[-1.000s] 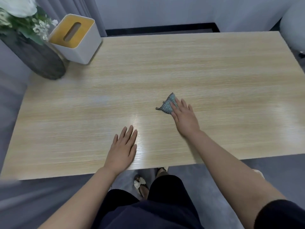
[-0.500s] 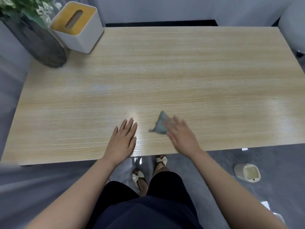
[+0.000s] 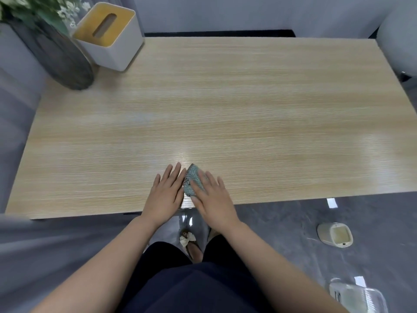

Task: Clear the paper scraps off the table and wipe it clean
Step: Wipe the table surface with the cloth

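right hand (image 3: 212, 201) flat, fingers straight, pressing the blue-grey cloth (image 3: 192, 180) at the table's (image 3: 248, 109) near edge; cloth has slid nearer and leftward since a second ago, now touching the left hand (image 3: 164, 196), which stays flat, holding nothing.

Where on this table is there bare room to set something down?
The table is bare from the tissue box rightward to the far right edge. Crowded spots: the back-left corner with vase and box, and the near edge where left hand, cloth and right hand sit.
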### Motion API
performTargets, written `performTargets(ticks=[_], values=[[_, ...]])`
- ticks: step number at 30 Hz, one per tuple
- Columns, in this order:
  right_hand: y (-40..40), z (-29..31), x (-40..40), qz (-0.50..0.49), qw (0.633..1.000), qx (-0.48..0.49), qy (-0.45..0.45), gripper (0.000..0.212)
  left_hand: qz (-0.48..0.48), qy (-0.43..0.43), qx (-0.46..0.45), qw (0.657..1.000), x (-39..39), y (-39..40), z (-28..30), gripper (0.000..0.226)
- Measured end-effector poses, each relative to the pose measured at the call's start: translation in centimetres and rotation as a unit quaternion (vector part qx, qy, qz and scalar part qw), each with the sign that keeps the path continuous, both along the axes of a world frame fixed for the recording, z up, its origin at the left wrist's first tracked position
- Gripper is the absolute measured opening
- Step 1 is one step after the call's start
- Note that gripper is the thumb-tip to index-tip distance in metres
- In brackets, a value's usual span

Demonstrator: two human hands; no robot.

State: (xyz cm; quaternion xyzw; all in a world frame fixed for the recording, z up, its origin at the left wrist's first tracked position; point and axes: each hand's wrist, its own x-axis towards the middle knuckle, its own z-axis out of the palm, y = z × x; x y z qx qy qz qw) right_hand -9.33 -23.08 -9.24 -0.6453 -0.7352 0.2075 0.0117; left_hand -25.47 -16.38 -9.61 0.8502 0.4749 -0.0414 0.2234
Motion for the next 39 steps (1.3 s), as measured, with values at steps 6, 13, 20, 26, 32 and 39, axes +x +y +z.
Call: performTargets(ticks=[6, 13, 20, 26, 32, 39], values=[[-0.6, 2.0, 3.2, -0.163, 0.972, 0.073, 0.152, 0.049, 0.006, -0.012, -0.009, 1.0, 0.0, 0.2, 0.0, 0.078], [-0.6, 2.0, 2.9, -0.291, 0.943, 0.031, 0.158, 0.018, 0.001, -0.048, -0.012, 0.999, -1.0, -0.5, -0.2, 0.075], [0.5, 7.4, 4.7, -0.378, 0.851, 0.127, 0.342, 0.022, 0.016, -0.066, 0.008, 0.998, -1.3, -1.6, -0.4, 0.071], [0.2, 6.1, 3.9, -0.125, 0.975, -0.001, 0.182, 0.019, 0.007, -0.064, -0.007, 0.998, -1.8, -1.1, -0.3, 0.075], [0.5, 1.8, 4.1, -0.02, 0.999, 0.035, 0.004, 0.071, 0.053, -0.036, 0.002, 0.998, -3.5, -1.2, -0.4, 0.075], [1.4, 0.0, 4.1, -0.005, 0.999, 0.009, -0.049, 0.083, 0.098, -0.03, 0.014, 0.995, -5.4, -0.1, -0.2, 0.075]])
